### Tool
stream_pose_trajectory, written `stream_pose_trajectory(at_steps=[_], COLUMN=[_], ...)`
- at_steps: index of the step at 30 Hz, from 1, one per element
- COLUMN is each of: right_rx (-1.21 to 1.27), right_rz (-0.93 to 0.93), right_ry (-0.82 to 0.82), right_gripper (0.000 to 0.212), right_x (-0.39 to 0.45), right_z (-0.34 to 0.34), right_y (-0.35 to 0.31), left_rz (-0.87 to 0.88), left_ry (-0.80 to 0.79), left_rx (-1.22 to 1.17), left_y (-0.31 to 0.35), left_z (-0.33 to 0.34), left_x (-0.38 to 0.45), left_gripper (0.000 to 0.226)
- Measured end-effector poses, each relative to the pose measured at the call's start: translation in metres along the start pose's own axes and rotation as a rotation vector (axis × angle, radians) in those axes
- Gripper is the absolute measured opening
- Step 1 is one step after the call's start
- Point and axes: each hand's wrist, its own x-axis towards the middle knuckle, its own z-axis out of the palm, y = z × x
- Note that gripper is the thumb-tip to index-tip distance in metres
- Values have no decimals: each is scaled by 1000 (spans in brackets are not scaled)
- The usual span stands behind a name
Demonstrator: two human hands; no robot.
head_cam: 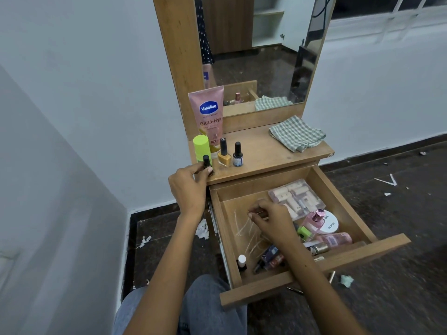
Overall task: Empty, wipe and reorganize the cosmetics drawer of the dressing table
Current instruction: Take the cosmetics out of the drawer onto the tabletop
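- Head view: the drawer (pixel 314 269) is pulled right out under the dressing table top (pixel 273 153), and plenty of cosmetics are in it, mostly piled on the right side.
- Left hand (pixel 187 187) grips a small dark-capped bottle (pixel 207 163) at the top's front left corner, just beside the green container (pixel 202 147), yellow polish (pixel 224 154) and blue polish (pixel 238 155).
- Vaseline tube (pixel 208 117) stands upright behind those.
- Right hand (pixel 271 220) is over the drawer, fingertips pinched together; can't tell whether anything's between them.
- Checked cloth (pixel 297 133) lies crumpled at the top's right.
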Motion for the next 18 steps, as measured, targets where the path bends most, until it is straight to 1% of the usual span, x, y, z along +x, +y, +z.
stream_pose_trajectory(at_steps=[6,10,12,14,15,16,18], right_rx=[-5,-5,-8,-15,-22,-26,-34], right_rz=[2,9,5,4,8,12,15], right_ry=[-10,-13,-15,-17,-19,-20,-24], right_gripper=[10,10,10,10,10,10,10], right_x=[0,0,0,0,0,1,1], right_z=[0,0,0,1,0,0,1], right_y=[1,0,1,1,1,1,1], left_rz=[0,-17,-5,24,66,129,251], left_ry=[27,35,74,93,67,6,-211], left_rx=[-21,-16,10,1,-8,-12,16], left_y=[-2,-4,-5,-6,-7,-8,-9], left_z=[5,4,2,-5,-9,-13,-21], left_x=[-2,-5,-10,-22,-30,-39,-55], left_gripper=[28,35,40,38,34,30,24])
